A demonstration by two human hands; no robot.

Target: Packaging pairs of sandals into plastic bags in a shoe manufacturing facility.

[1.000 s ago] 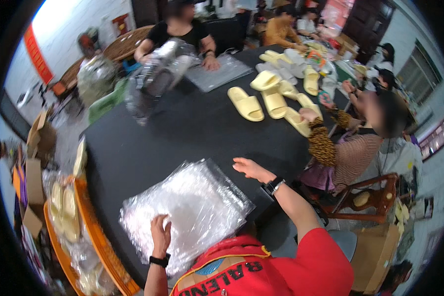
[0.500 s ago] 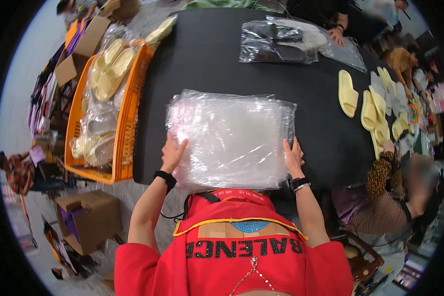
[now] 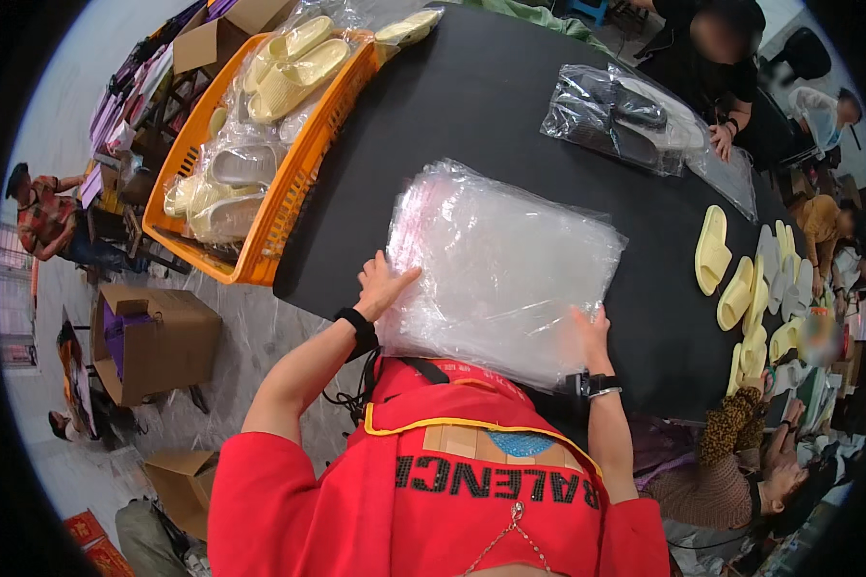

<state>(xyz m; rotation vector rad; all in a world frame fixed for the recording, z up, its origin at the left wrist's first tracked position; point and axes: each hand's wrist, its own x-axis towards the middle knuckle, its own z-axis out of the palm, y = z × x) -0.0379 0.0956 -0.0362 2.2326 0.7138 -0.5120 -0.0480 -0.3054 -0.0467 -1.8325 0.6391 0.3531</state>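
A thick stack of clear plastic bags lies at the near side of the black table, its front edge close to my body. Along its left side rests my left hand, fingers stretched out and thumb apart over the bags. My right hand touches the near right side, thumb and fingers apart; its thumb is smeared by motion. Neither hand is closed round the stack. The bags' edges are uneven, with a pinkish strip on the left.
An orange basket holds bagged slippers at the table's left. Bagged dark and white slippers lie at the back right, near another person's hand. Loose yellow slippers and grey ones line the right edge. Cardboard boxes stand on the floor.
My view has turned, so the table and basket appear tilted. Both hands stay at the stack's sides; the right hand now sits nearer its front corner, with its thumb over the bags.
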